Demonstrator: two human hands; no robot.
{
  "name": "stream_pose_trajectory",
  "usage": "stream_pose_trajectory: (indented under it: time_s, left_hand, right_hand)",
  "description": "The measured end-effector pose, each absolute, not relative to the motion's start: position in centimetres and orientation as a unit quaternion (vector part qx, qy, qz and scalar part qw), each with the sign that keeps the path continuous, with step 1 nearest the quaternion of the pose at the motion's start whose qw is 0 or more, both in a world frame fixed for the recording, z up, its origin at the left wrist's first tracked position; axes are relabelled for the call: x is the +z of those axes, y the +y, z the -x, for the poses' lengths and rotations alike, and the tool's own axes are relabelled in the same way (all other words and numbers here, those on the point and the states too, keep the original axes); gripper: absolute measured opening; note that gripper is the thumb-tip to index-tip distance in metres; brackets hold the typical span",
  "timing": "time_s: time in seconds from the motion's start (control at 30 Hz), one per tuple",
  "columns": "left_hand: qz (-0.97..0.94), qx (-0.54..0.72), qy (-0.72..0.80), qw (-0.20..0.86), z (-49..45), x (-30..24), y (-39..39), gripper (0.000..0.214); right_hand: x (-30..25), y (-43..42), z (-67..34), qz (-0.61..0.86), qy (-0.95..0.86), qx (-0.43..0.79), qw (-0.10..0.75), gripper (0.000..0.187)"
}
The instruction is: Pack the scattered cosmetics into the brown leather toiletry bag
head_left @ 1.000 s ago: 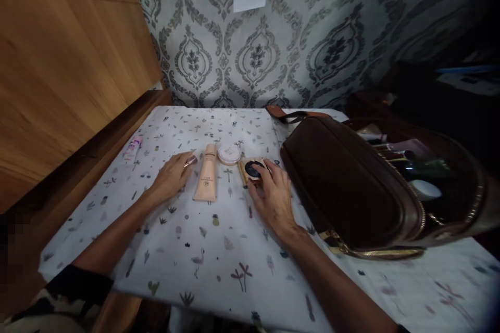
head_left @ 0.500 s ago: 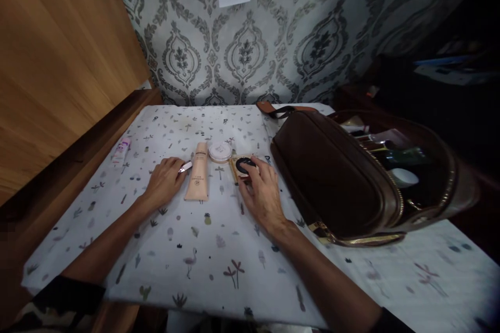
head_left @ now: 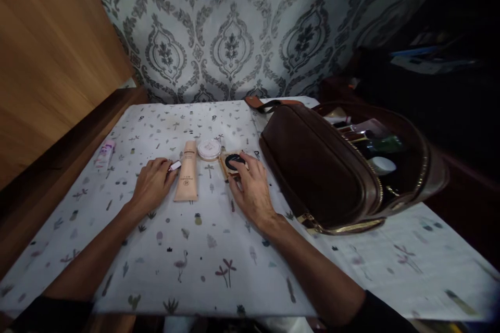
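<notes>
My left hand [head_left: 153, 181] is closed, resting on the cloth with a small white-ended tube [head_left: 175, 165] poking out from its fingers; most of that item is hidden. Just right of it lies a peach squeeze tube [head_left: 186, 174], its wide end towards me. A round clear-lidded powder compact [head_left: 209, 149] sits behind and to the right of the tube. My right hand [head_left: 252, 187] has its thumb and fingers round a square gold compact [head_left: 225, 170] with a black disc on top, which lies on the table.
An open brown leather cosmetic bag [head_left: 324, 171] with several bottles and tubes inside stands on the right. A small pink tube [head_left: 104, 155] lies at the far left, near a wooden cabinet [head_left: 58, 36]. Patterned cloth [head_left: 156, 265] covers the table. Behind is a papered wall [head_left: 234, 52].
My view has turned a little, so the whole scene sits further left. Against the table, both hands and the cosmetics keep about the same places.
</notes>
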State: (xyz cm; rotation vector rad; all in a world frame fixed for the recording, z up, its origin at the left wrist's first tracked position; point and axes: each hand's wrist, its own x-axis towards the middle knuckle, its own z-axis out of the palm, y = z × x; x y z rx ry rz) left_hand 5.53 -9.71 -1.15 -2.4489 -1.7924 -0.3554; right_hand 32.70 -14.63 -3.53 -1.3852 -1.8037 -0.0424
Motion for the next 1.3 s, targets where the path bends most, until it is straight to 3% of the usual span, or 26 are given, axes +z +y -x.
stream_pose_trajectory:
  time_s: [0.33,0.7,0.83,0.97,1.3]
  left_hand:
    - [0.793,-0.1,-0.6,0.0,-5.7,0.8,-10.7,0.022]
    - [0.776,-0.13,-0.616,-0.041,-6.1,2.3,-12.3,0.04]
    - [0.761,-0.155,-0.63,0.001,-6.0,1.4,-12.3,0.049]
    - [0.771,-0.098,-0.628,0.024,-5.7,-0.8,-12.3,0.066]
    - [0.765,0.002,-0.643,0.044,-6.0,2.2,-15.5,0.042]
  right_hand:
    - [-3.0,-14.9,-32.7,0.554,-0.719,-0.008,0.419,0.034]
    - [-2.7,-15.3,-32.3,0.557,-0.722,-0.008,0.41,0.032]
    - [-2.4,-15.4,-32.4,0.551,-0.724,-0.002,0.416,0.032]
    - [-2.2,-15.4,-32.4,0.548,-0.721,-0.002,0.424,0.031]
    - [-1.6,-15.6,-32.4,0.566,-0.72,0.037,0.4,0.031]
